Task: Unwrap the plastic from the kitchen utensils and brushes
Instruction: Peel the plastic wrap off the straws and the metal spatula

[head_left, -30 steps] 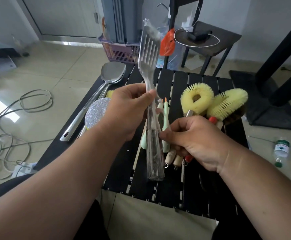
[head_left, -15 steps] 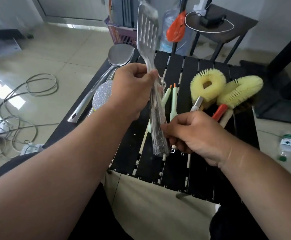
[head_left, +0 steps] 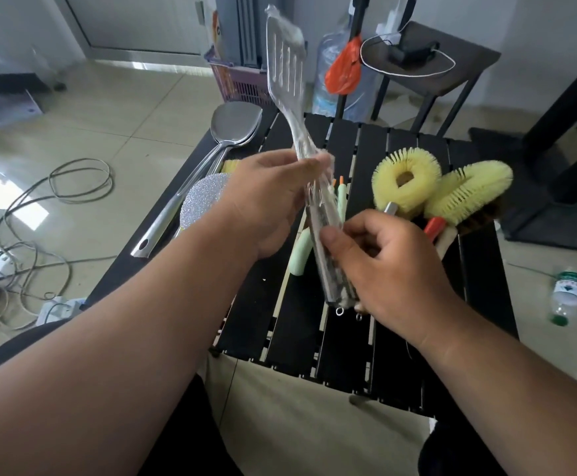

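The slotted spatula (head_left: 288, 108), sleeved in clear plastic (head_left: 318, 187), was held above the black slatted tabletop (head_left: 407, 146), long axis running from its head, up and away, down to its handle near the person. The left hand (head_left: 263, 201) gripped the neck; the right hand (head_left: 386, 266), nearer the sleeve's open end, pinched the handle. Yellow brushes (head_left: 445, 190) lay to the right, a steel ladle (head_left: 211, 156) to the left, neither obstructing a downward pull.

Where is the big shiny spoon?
The big shiny spoon lies on the left edge of the black table, beside the glittery round scrubber.
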